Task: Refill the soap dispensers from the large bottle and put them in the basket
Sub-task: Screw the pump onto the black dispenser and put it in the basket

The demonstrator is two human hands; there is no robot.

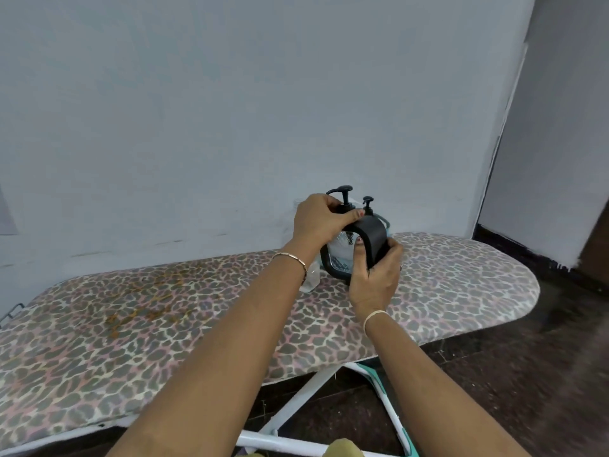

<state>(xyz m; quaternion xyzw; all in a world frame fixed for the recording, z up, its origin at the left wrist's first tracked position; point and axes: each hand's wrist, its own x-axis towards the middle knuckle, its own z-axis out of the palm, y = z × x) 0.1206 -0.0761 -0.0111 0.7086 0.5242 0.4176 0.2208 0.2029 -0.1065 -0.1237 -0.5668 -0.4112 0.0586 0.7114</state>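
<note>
A small basket (329, 269) with a dark rim and a wide black handle (374, 234) stands on the ironing board (164, 324) near the wall. Two clear soap dispensers sit inside it. The taller dispenser's black pump (343, 192) and the shorter dispenser's pump (368, 203) stick up above the handle. My left hand (316, 224) grips the neck of the taller dispenser from the left. My right hand (375, 275) holds the near side of the basket handle, fingers curled round it. A clear plastic bottle (310, 279) stands just left of the basket, mostly hidden behind my left wrist.
The ironing board has a leopard-print cover and a rounded end on the right (514, 285). A pale wall (230, 110) rises directly behind it. White board legs (296, 400) cross below over a dark floor (543, 357).
</note>
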